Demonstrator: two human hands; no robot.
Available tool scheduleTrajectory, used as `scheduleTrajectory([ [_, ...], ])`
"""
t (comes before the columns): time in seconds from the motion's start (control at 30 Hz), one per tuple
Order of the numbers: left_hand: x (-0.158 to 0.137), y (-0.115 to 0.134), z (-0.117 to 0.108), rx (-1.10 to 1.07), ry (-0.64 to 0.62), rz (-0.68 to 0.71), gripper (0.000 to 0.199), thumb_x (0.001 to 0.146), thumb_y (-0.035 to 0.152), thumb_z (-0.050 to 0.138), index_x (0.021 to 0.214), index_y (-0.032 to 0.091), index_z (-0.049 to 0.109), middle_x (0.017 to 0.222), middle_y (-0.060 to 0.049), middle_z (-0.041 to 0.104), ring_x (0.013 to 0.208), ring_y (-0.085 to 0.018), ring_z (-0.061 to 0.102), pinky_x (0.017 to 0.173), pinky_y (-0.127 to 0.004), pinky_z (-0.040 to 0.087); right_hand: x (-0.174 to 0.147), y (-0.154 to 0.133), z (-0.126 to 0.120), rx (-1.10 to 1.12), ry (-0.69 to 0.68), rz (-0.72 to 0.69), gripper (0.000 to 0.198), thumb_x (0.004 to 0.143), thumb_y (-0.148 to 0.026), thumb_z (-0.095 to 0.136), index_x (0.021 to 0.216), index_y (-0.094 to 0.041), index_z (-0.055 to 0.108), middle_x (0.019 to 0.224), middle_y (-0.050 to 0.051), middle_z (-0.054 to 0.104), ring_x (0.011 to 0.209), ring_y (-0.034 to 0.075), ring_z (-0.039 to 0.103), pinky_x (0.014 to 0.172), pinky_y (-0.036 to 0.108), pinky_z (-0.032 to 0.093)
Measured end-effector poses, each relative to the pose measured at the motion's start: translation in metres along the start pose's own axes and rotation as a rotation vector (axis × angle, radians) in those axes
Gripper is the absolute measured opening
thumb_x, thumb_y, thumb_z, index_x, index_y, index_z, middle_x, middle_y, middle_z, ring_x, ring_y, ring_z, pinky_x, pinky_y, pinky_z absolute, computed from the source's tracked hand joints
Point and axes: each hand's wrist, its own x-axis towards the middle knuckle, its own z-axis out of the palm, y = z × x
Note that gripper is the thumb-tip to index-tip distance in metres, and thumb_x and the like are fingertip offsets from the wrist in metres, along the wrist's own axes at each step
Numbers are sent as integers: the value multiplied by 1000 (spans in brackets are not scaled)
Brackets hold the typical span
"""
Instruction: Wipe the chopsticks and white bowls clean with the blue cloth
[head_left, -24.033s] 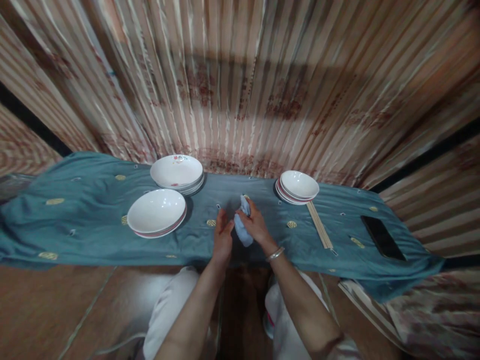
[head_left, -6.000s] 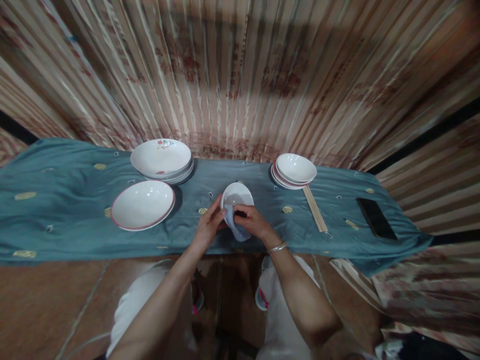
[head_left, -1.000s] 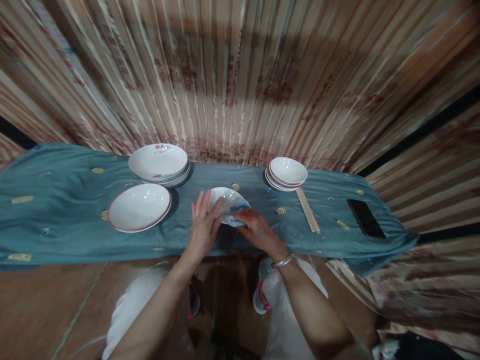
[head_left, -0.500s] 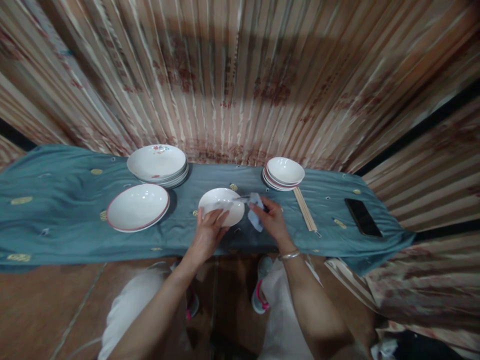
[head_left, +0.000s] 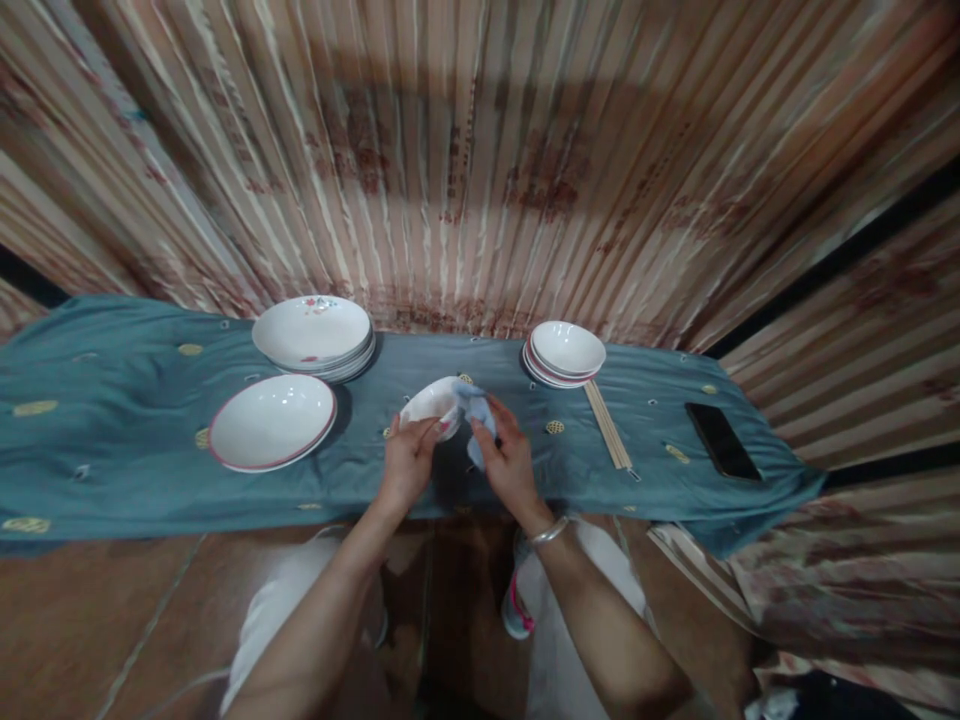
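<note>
A white bowl (head_left: 427,402) is tilted in front of me, its near rim gripped by my left hand (head_left: 409,460) with the thumb toward the inside. My right hand (head_left: 510,460) pinches a pale blue cloth (head_left: 478,418), which presses over the bowl's right rim. A silver bangle circles my right wrist. Part of the bowl is covered by the cloth and my fingers.
Stacked plates (head_left: 311,330) stand at the back left, with red-rimmed plates (head_left: 271,422) nearer. At the right are stacked small bowls (head_left: 568,348), chopsticks (head_left: 609,425) and a black phone (head_left: 721,440). A teal cloth (head_left: 135,420) covers the narrow table before a curtain.
My right hand has moved left, bringing the cloth from beside the bowl onto its rim. The bowl has gone from nearly level to tilted, and my left hand has shifted to its near edge.
</note>
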Motion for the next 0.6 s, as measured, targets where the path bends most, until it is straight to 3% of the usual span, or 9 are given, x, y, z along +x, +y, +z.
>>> scheduleTrajectory([
  [0.1, 3, 2, -5, -266, 46, -156, 22, 78, 35, 57, 77, 21, 75, 77, -4, 74, 79, -23, 65, 108, -48, 31, -8, -16, 22, -201, -90, -192, 47, 97, -28, 36, 143, -21, 40, 150, 10, 37, 144, 21, 26, 117, 44, 27],
  [0.17, 3, 3, -7, -455, 44, -234, 21, 72, 36, 62, 76, 19, 74, 76, -4, 74, 77, -22, 65, 94, -40, 45, -9, -23, 33, -298, -121, -270, 51, 97, -27, 37, 147, -19, 33, 157, 11, 24, 148, 24, 13, 118, 49, 22],
  [0.27, 3, 6, -10, -686, 75, -325, 23, 67, 36, 69, 77, 16, 74, 76, -4, 73, 73, -18, 64, 79, -31, 49, -1, -25, 40, -360, -149, -329, 52, 96, -27, 39, 147, -19, 33, 158, 11, 21, 148, 27, 8, 118, 53, 18],
  [0.4, 1, 12, -14, -825, 91, -433, 27, 63, 39, 76, 76, 14, 74, 72, -5, 73, 71, -18, 65, 74, -30, 49, 21, -19, 37, -252, -106, -272, 50, 98, -30, 33, 147, -21, 31, 156, 9, 28, 147, 22, 16, 119, 48, 19],
  [0.53, -1, 16, -17, -849, 59, -489, 30, 63, 42, 77, 75, 15, 73, 71, -7, 73, 77, -23, 68, 77, -35, 51, 40, -8, 33, -21, -64, -12, 47, 100, -35, 25, 142, -21, 39, 137, 11, 53, 129, 21, 48, 110, 41, 37],
  [0.6, -2, 17, -19, -848, 41, -489, 28, 66, 42, 74, 75, 15, 73, 72, -7, 73, 77, -23, 67, 77, -35, 51, 42, -8, 33, 6, -56, 33, 47, 100, -36, 25, 141, -20, 41, 132, 12, 57, 123, 22, 53, 107, 42, 41],
])
